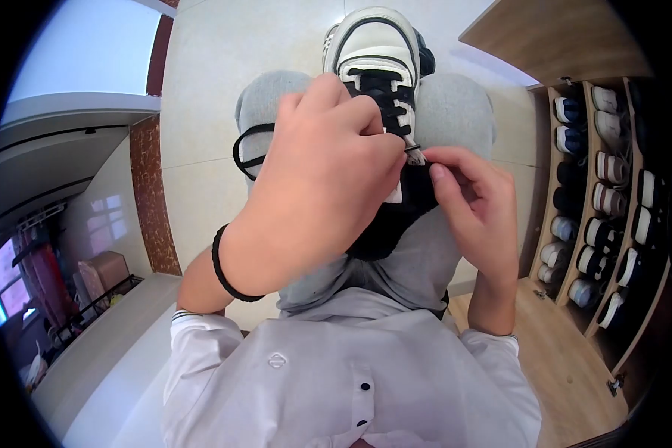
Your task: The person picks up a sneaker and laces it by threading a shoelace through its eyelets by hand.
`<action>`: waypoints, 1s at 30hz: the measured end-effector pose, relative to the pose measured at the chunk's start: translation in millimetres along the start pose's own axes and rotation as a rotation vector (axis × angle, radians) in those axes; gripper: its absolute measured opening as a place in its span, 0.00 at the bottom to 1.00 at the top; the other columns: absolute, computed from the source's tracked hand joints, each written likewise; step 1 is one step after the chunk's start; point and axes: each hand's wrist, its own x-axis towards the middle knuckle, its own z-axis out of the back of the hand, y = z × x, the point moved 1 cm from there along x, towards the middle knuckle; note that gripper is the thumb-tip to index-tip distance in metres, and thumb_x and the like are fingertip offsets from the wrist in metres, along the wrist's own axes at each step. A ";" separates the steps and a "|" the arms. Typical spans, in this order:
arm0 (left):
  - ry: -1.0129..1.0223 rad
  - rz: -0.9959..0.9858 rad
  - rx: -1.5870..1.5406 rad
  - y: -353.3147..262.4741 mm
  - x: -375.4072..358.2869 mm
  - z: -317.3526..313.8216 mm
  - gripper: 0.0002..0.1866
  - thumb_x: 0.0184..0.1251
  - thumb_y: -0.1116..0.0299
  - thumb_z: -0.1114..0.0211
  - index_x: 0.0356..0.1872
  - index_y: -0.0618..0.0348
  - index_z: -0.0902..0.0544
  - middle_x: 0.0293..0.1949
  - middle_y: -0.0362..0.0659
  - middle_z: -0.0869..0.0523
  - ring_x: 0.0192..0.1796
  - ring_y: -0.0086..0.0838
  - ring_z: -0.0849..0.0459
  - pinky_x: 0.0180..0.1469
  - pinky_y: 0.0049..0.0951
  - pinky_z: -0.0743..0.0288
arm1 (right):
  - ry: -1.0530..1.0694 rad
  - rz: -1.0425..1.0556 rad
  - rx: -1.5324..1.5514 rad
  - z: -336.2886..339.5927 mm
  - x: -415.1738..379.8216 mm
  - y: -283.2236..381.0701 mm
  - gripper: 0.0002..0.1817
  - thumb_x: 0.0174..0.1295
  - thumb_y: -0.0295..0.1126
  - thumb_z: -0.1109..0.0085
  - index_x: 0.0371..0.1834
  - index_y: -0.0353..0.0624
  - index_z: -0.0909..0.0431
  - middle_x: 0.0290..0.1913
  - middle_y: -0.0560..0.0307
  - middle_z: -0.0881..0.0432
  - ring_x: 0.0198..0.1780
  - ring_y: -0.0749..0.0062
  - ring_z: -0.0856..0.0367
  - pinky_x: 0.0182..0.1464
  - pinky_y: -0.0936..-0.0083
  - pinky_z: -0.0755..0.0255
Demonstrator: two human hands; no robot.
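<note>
A white and black sneaker [375, 39] points away from me between my knees, its toe at the top of the head view. A black shoelace [377, 88] crosses its tongue in several rows. My left hand [328, 157], with a black band on its wrist, is closed over the upper part of the shoe. A loop of the lace sticks out on its left side. My right hand [474, 198] pinches the white eyelet edge at the shoe's right side, close to the opening. A dark bit of lace shows at that eyelet, between both hands' fingertips.
My grey-trousered knees [455, 112] flank the shoe. On the right stands an open wooden shoe cabinet [571, 187] with several pairs of shoes on its shelves. A cabinet door [552, 37] juts out at the upper right. Pale tiles [201, 142] cover the floor.
</note>
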 end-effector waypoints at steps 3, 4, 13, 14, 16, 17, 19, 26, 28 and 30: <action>0.051 -0.001 0.080 -4.0 4.1 1.7 0.06 0.53 0.75 0.27 0.33 0.55 0.12 0.30 0.38 0.20 0.40 0.37 0.25 0.44 0.38 0.30 | 0.013 -0.014 -0.020 1.2 0.4 2.4 0.08 0.68 0.22 0.41 0.46 0.31 0.16 0.32 0.50 0.16 0.30 0.78 0.21 0.33 0.79 0.27; 0.075 0.000 0.090 -3.3 6.3 -0.1 0.05 0.52 0.75 0.28 0.31 0.56 0.14 0.30 0.38 0.21 0.40 0.37 0.25 0.44 0.38 0.30 | 0.013 -0.014 -0.019 1.4 0.3 2.2 0.08 0.68 0.22 0.41 0.46 0.31 0.16 0.32 0.50 0.16 0.30 0.78 0.21 0.33 0.79 0.27; 0.112 0.058 0.090 -0.2 7.3 -11.9 0.05 0.49 0.75 0.30 0.26 0.58 0.19 0.28 0.40 0.22 0.39 0.40 0.24 0.44 0.39 0.29 | 0.016 0.011 -0.049 1.7 1.1 1.3 0.08 0.68 0.23 0.40 0.46 0.32 0.16 0.32 0.50 0.15 0.30 0.76 0.20 0.30 0.78 0.27; 0.115 0.075 0.073 0.9 7.1 -12.5 0.05 0.49 0.75 0.30 0.26 0.59 0.19 0.28 0.41 0.22 0.39 0.40 0.24 0.44 0.39 0.28 | 0.011 0.014 -0.047 1.2 1.1 1.6 0.08 0.68 0.23 0.40 0.46 0.33 0.16 0.33 0.50 0.15 0.30 0.75 0.19 0.31 0.78 0.27; 0.101 0.050 0.038 4.6 8.9 -14.6 0.05 0.50 0.75 0.30 0.26 0.59 0.19 0.28 0.40 0.22 0.39 0.40 0.25 0.44 0.39 0.29 | 0.005 0.015 -0.043 1.7 1.4 2.3 0.08 0.68 0.23 0.40 0.46 0.33 0.16 0.33 0.50 0.15 0.30 0.73 0.18 0.31 0.77 0.26; 0.085 0.027 0.003 5.6 8.9 -15.5 0.05 0.50 0.75 0.29 0.26 0.59 0.18 0.29 0.40 0.22 0.39 0.39 0.25 0.45 0.38 0.29 | 0.023 0.050 -0.076 3.4 2.2 3.7 0.08 0.67 0.23 0.40 0.46 0.33 0.16 0.33 0.50 0.14 0.30 0.72 0.17 0.31 0.76 0.25; 0.057 0.004 0.000 6.3 7.2 -17.6 0.05 0.50 0.75 0.29 0.26 0.59 0.18 0.29 0.40 0.22 0.39 0.39 0.25 0.45 0.38 0.29 | 0.040 0.086 -0.108 5.0 3.5 3.2 0.08 0.67 0.23 0.39 0.46 0.32 0.16 0.34 0.50 0.14 0.31 0.71 0.17 0.31 0.76 0.25; -0.035 -0.004 -0.079 7.9 2.2 -21.8 0.07 0.53 0.77 0.28 0.34 0.58 0.13 0.30 0.39 0.20 0.40 0.37 0.24 0.46 0.35 0.30 | 0.016 -0.006 0.020 4.9 4.1 8.9 0.08 0.65 0.22 0.36 0.46 0.31 0.16 0.35 0.51 0.13 0.29 0.73 0.17 0.32 0.77 0.24; -0.025 0.012 -0.124 8.2 0.2 -17.6 0.08 0.54 0.77 0.28 0.36 0.58 0.12 0.31 0.39 0.19 0.39 0.37 0.24 0.45 0.35 0.29 | -0.029 -0.171 0.115 0.8 6.4 10.0 0.08 0.65 0.22 0.36 0.46 0.32 0.15 0.35 0.51 0.13 0.29 0.74 0.17 0.32 0.77 0.24; -0.014 0.028 -0.171 8.9 -3.1 -14.4 0.09 0.54 0.78 0.28 0.38 0.58 0.12 0.31 0.40 0.18 0.39 0.36 0.23 0.43 0.34 0.29 | -0.046 0.016 -0.050 -2.9 13.2 8.6 0.08 0.66 0.23 0.35 0.46 0.35 0.14 0.34 0.53 0.13 0.27 0.74 0.19 0.31 0.78 0.25</action>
